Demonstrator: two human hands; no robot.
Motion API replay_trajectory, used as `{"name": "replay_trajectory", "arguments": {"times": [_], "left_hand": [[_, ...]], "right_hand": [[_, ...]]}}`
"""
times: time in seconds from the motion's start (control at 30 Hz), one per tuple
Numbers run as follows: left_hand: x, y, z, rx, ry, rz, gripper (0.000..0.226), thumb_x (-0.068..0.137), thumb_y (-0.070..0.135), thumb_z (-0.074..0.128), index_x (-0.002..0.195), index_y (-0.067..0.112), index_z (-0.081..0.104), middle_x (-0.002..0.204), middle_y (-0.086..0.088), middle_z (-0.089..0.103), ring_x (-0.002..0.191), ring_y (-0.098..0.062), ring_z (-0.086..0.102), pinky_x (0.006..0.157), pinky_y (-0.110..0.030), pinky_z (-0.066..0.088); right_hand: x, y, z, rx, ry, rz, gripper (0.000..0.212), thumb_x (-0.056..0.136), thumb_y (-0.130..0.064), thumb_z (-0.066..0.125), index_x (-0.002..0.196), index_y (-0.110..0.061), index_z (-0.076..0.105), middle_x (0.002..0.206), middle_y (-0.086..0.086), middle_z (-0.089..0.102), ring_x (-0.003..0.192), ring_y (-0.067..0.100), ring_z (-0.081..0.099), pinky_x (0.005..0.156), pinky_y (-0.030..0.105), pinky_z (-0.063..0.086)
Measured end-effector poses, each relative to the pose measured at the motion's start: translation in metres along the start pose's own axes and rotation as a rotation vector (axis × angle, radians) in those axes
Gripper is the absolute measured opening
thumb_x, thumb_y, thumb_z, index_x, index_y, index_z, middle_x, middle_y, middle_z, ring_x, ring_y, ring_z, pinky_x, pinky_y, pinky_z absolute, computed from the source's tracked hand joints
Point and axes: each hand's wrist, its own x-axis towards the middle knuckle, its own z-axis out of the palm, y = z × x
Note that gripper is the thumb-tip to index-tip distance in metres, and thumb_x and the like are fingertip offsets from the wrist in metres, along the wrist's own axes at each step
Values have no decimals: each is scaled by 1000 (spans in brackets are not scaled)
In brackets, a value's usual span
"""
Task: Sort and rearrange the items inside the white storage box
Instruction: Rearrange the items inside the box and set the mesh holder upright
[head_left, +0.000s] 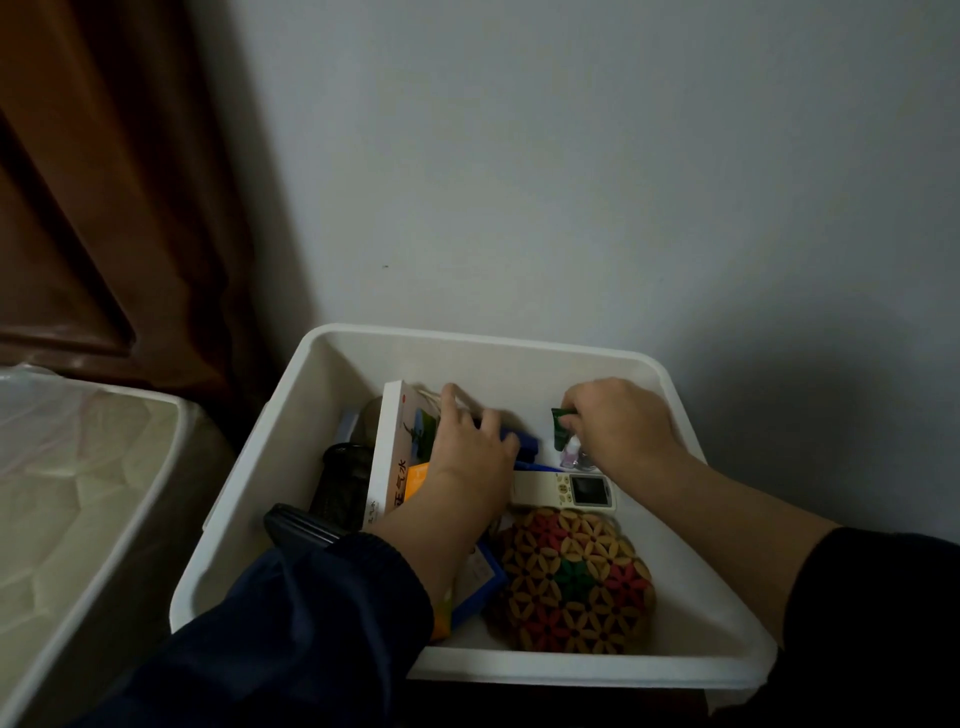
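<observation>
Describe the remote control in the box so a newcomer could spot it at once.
Look inside the white plastic storage box against the grey wall. Between the person's two forearms, just beyond the round multicoloured woven flower-pattern mat, lies the slim cream remote control, flat. It alone has a small dark screen and buttons.

You are looking at a dim, flat-lit scene: the grey painted wall (571, 156) darkens toward the right edge, where a soft shadow falls beside the white plastic storage box (519, 358). Your hands (467, 441) look slightly motion-blurred, and the brown curtain (104, 182) on the left bows with wide-angle distortion, its detail lost in murk.
</observation>
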Motion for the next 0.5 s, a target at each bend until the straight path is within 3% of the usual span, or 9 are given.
{"name": "replay_trajectory", "arguments": {"times": [0.3,0.5], "left_hand": [[-1,1,1,26,29,15,70,104,53,42,164,19,26,165,-20,27,140,-51,44,121,-73,-8],[-2,2,0,-6,24,13,73,103,52,47,164,20,24,166,-21,24,144,-54,39,120,-74,-10]], "right_hand": [[10,3,-6,0,-81,18,21,101,-36,64,104,-18,75,88,2,73,80,21,68,80,37,59],[17,3,-5,-35,-126,36,17,100,-33,67,101,-22,79,80,-3,69,68,15,59,65,28,47]]}}
